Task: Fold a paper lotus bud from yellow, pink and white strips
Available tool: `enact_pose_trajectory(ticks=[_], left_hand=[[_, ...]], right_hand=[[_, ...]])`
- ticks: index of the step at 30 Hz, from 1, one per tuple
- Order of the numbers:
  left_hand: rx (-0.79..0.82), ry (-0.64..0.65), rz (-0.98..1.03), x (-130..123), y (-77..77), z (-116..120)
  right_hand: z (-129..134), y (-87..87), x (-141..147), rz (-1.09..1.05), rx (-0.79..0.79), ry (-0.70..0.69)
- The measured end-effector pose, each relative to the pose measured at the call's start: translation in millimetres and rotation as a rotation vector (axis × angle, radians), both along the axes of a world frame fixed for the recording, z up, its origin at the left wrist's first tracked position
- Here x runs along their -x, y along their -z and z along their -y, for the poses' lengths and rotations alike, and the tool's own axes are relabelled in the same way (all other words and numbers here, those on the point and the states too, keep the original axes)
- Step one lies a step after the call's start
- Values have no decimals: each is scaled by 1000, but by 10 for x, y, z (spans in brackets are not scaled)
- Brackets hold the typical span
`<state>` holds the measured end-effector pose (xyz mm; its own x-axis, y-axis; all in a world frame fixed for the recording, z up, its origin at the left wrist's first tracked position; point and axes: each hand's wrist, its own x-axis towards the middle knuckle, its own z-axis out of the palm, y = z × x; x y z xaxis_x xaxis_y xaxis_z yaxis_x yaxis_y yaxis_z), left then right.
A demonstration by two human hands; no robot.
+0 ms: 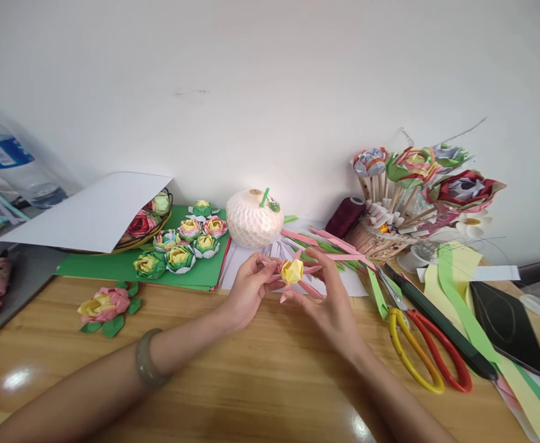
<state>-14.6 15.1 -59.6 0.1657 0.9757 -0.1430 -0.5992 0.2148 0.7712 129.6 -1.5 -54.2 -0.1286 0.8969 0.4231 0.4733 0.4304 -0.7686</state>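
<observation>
A small paper flower with a folded yellow centre and pink strips sticking out around it is held above the table. My left hand pinches its pink strips on the left side. My right hand curves around the flower's right side, thumb below and forefinger above, with a gap between them; whether the fingertips touch the pink strips is hard to tell. Behind the hands lie pink and green paper strips on white sheets. A finished pink and yellow paper flower with green leaves rests on the table to the left.
Several paper lotus flowers sit on green paper beside a covered basket. A white textured round object stands at the wall. On the right are scissors, a long dark tool, a pot of flowers, and a black phone-like slab.
</observation>
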Motion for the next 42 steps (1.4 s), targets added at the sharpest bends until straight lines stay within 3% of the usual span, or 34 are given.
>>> enact_pose_trajectory(ticks=[4, 7, 11, 18, 23, 27, 33, 42], left_hand=[[-84, 48, -48, 12, -21, 24], [-148, 84, -118, 28, -36, 37], [-355, 63, -296, 33, -30, 55], [-525, -49, -428, 33, 33, 77], [-622, -35, -460, 66, 48, 94], [-638, -108, -462, 56, 37, 103], [-508, -182, -486, 23, -4, 114], [-549, -107, -419, 70, -37, 122]], right_hand=[[23, -53, -36, 54, -98, 27], [42, -79, -48, 59, -67, -4], [54, -78, -34, 1, -8, 18], [58, -62, -32, 141, -299, 80], [82, -72, -21, 140, -322, 101], [96, -62, -13, 133, -317, 99], [111, -33, 9, 150, -324, 97], [60, -47, -44, 3, -239, 34]])
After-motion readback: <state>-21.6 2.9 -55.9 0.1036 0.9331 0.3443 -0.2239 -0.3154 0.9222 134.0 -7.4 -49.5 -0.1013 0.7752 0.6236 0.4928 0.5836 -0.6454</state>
